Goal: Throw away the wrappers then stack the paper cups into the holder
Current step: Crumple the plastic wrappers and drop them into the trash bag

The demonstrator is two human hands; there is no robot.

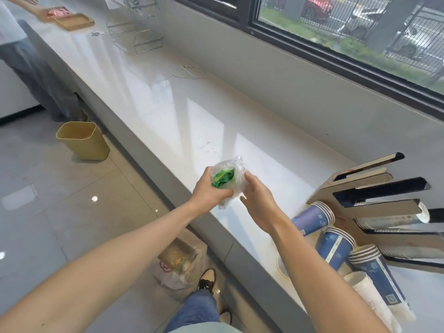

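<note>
My left hand (206, 191) grips a crumpled wad of clear plastic wrappers (228, 179) with green print, held above the front edge of the white counter (149, 104). My right hand (258, 200) is beside the wad, its fingers spread and touching the wad's right side. Several stacks of blue paper cups (336, 246) lie on their sides on the counter at the lower right. Behind them stands the brown cardboard cup holder (374, 195) with dark slots, one slot holding a stack of cups.
A yellow waste bin (84, 140) stands on the floor to the left of the counter. A plastic bag with a box (180, 263) sits on the floor near my feet. A wire rack (141, 27), a wooden tray (74, 21) and another person are at the far end.
</note>
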